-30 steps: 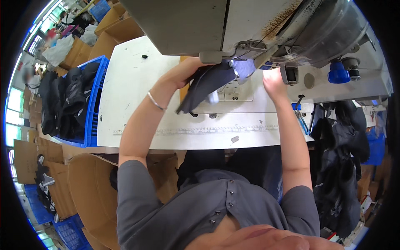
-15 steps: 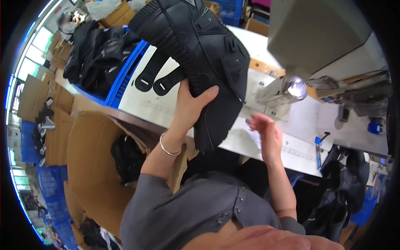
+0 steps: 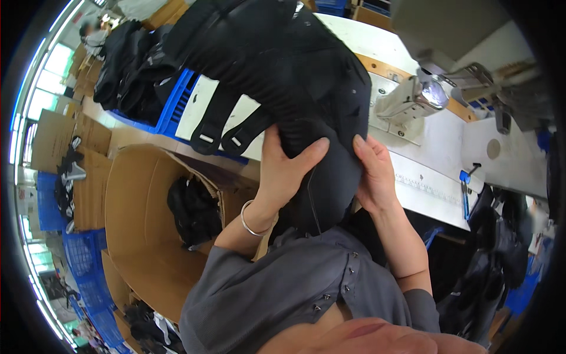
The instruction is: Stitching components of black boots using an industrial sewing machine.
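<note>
Both forearms rise from the lower edge with elbows bent, and the hands meet in front of the chest on either side of a black boot upper [image 3: 333,156]. The left hand [image 3: 286,174], a silver bracelet [image 3: 250,220] at its wrist, has its grip closed on the left edge, thumb lying across the near face, other fingers mostly hidden. The right hand [image 3: 377,177] has its grip on the right edge, thumb tip pressing there. The boot upper is tall and dark, with a ribbed panel [image 3: 259,88] along its left side, a thin seam running down the smoother lower part, and two straps [image 3: 213,115] with rounded, slotted ends hanging at the left. It is held up between the person's torso and the white counter [image 3: 437,202], left of the sewing machine [image 3: 460,26].
</note>
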A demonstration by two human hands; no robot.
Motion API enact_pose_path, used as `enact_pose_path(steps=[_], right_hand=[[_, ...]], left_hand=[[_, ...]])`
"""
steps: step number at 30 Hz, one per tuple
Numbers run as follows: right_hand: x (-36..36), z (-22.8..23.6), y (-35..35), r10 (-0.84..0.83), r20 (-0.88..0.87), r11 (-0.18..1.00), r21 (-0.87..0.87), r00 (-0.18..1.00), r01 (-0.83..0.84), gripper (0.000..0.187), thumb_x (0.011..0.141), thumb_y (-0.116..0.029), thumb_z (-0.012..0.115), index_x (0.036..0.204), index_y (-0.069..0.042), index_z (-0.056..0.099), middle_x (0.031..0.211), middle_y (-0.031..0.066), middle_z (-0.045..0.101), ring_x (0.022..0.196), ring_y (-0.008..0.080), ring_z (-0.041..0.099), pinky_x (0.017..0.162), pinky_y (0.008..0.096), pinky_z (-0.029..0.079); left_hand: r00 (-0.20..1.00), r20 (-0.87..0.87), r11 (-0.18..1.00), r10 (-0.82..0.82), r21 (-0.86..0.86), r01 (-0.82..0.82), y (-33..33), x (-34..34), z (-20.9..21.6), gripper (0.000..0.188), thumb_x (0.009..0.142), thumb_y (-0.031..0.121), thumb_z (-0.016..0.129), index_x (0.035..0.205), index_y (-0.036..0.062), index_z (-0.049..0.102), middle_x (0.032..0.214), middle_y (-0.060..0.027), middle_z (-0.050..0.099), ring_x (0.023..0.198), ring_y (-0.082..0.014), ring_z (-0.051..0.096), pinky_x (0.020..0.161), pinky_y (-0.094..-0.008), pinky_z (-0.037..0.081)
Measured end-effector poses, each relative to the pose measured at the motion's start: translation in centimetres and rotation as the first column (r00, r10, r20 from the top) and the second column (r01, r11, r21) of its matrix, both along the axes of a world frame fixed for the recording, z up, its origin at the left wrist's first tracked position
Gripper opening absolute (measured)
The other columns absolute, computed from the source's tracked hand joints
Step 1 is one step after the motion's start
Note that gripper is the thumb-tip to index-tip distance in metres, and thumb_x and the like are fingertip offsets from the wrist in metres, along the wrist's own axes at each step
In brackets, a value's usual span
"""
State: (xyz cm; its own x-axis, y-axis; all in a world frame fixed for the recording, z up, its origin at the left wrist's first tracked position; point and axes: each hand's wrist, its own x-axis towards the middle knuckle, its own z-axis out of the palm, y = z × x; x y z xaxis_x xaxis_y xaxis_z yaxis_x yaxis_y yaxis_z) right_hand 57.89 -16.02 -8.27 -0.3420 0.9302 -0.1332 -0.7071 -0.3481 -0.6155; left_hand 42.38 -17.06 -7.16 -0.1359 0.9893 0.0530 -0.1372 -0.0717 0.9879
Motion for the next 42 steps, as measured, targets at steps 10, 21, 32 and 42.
enact_pose_path(steps=[10, 21, 32, 42], right_hand=[[5.7, -0.7, -3.2, 0.17, 0.432, 0.9, 0.298, 0.886, -0.318, 0.029, 0.094, -0.014, 0.049, 0.117, 0.001, 0.056, 0.1, 0.0081, 0.066, 0.089, 0.0117, 0.06, 0.08, 0.0252, 0.047], [20.1, 2.9, -10.9, -0.487, 0.707, 0.866, 0.315, 0.513, 0.387, 0.021, 0.091, -0.015, 0.053, 0.099, 0.0, 0.065, 0.084, 0.0063, 0.067, 0.075, 0.0094, 0.06, 0.069, 0.0237, 0.048], [50.9, 0.9, -1.0, 0.154, 0.712, 0.511, 0.536, -0.685, 0.672, 0.065, 0.077, -0.042, 0.062, 0.128, -0.008, 0.044, 0.129, 0.0203, 0.046, 0.111, 0.0371, 0.054, 0.091, 0.0453, 0.044], [57.6, 1.9, -2.6, 0.208, 0.494, 0.532, 0.668, -0.844, 0.521, 0.027, 0.083, -0.027, 0.048, 0.094, -0.006, 0.063, 0.096, 0.0187, 0.065, 0.093, 0.0356, 0.062, 0.078, 0.0432, 0.05]], left_hand=[[0.985, 0.158, 0.996, 0.069, -0.072, -0.058, -3.8, -13.8, -7.5, 0.049, 0.086, 0.036, 0.045, 0.121, 0.0013, 0.046, 0.116, -0.0111, 0.052, 0.108, -0.0256, 0.049, 0.096, -0.041, 0.037], [0.855, 0.48, 0.979, 0.198, -0.05, -0.199, -2.4, -6.6, -7.3, 0.048, 0.096, 0.033, 0.039, 0.132, -0.0005, 0.037, 0.119, -0.0179, 0.044, 0.108, -0.029, 0.049, 0.1, -0.0423, 0.04], [0.774, -0.491, 0.785, -0.399, 0.255, 0.565, -1.0, 8.9, -11.1, 0.035, 0.095, 0.026, 0.042, 0.095, -0.003, 0.061, 0.082, -0.0134, 0.064, 0.08, -0.024, 0.062, 0.074, -0.0333, 0.047], [0.745, -0.611, 0.67, -0.27, 0.437, 0.601, -0.4, 8.8, -11.9, 0.064, 0.094, 0.052, 0.03, 0.088, -0.0017, 0.063, 0.08, -0.0156, 0.062, 0.076, -0.0302, 0.06, 0.069, -0.0351, 0.045]])
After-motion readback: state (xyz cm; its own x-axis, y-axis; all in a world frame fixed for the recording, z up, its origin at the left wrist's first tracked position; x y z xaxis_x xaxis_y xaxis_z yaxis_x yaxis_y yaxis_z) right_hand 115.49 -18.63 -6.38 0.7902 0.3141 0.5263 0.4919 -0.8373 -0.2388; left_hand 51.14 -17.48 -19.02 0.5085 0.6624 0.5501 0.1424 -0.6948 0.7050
